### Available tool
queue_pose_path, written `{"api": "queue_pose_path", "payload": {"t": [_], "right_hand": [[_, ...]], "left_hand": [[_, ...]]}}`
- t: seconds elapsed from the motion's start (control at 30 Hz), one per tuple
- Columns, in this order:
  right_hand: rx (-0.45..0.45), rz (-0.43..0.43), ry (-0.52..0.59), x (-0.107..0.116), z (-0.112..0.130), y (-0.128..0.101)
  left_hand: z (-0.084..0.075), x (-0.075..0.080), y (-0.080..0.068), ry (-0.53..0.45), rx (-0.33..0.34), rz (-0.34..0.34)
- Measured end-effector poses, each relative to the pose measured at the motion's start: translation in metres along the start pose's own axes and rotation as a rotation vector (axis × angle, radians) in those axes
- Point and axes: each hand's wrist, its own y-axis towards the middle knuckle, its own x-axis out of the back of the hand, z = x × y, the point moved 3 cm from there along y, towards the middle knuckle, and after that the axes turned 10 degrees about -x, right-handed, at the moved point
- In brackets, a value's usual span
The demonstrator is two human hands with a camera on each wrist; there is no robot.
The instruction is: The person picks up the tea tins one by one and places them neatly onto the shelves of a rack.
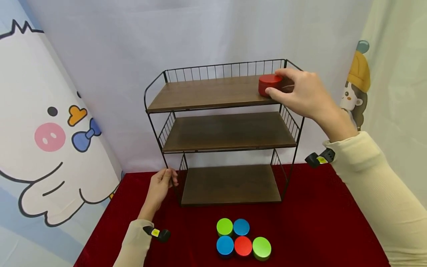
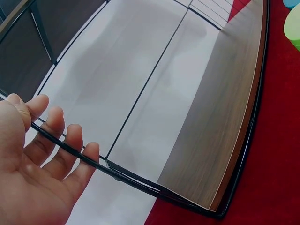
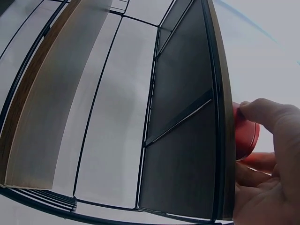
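A red round tin (image 1: 268,83) (image 3: 247,136) sits at the right end of the top shelf of a three-tier wire rack (image 1: 207,92) with dark wooden boards. My right hand (image 1: 300,94) (image 3: 274,159) holds the tin from the right, thumb and fingers curled around its side. My left hand (image 1: 161,183) (image 2: 42,164) is down at the rack's front left leg, with its fingers (image 2: 63,136) wrapped around the black wire frame (image 2: 136,180). The two lower shelves hold nothing.
Several round tins lie clustered on the red cloth (image 1: 317,207) in front of the rack: green (image 1: 224,226), blue (image 1: 241,227), blue (image 1: 225,245), red (image 1: 243,246), green (image 1: 261,248). A white backdrop hangs behind, with cartoon banners at both sides.
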Motion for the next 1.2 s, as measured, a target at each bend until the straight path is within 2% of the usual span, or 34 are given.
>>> {"api": "queue_pose_path", "payload": {"t": [0.23,0.4,0.67,0.83,0.97,1.07,1.2], "right_hand": [[-0.004,-0.032,0.101,0.001,-0.006,-0.007],[0.038,-0.092,0.168,0.003,-0.012,-0.015],[0.190,-0.253,0.213,0.008,-0.016,-0.041],[0.277,-0.346,0.240,0.008,-0.026,-0.057],[0.401,-0.414,0.247,0.004,-0.031,-0.068],[0.475,-0.443,0.245,-0.001,-0.031,-0.076],[0.519,-0.439,0.244,-0.012,-0.026,-0.086]], "left_hand": [[0.002,-0.001,-0.003,-0.007,0.010,-0.004],[0.003,-0.001,-0.005,-0.008,0.023,-0.008],[0.001,0.000,-0.002,0.020,-0.006,-0.002],[0.000,0.000,-0.003,0.018,0.022,-0.003],[-0.001,-0.001,-0.003,0.003,0.047,-0.002],[0.001,-0.002,-0.003,-0.019,0.042,-0.008],[0.004,-0.002,-0.004,-0.055,0.010,-0.018]]}}
